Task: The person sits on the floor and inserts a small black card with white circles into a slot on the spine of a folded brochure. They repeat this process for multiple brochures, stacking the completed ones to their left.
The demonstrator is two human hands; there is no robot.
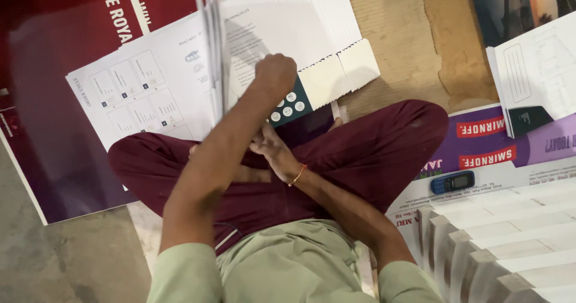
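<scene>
Near: folded white stacks [510,243] at person's right, small blue phone [452,182] beside. Right hand [273,150] over lap, fingers' state unclear. Left hand [275,75] fisted on printed sheets [207,45], lifted upright, blurred. Far: flat sheet pile [150,81], long axis left-right.

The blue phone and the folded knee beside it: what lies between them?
In the head view, only printed banner sheet lies between the blue phone and the maroon-trousered knee.

My crossed legs [372,153] block the near floor. Ahead, the printed sheets [150,87] and a fanned stack of white sheets [336,69] fill the space. To my right, the phone [452,182] and stacked white piles [510,243] crowd in. Bare floor [72,255] lies open at my left.
</scene>
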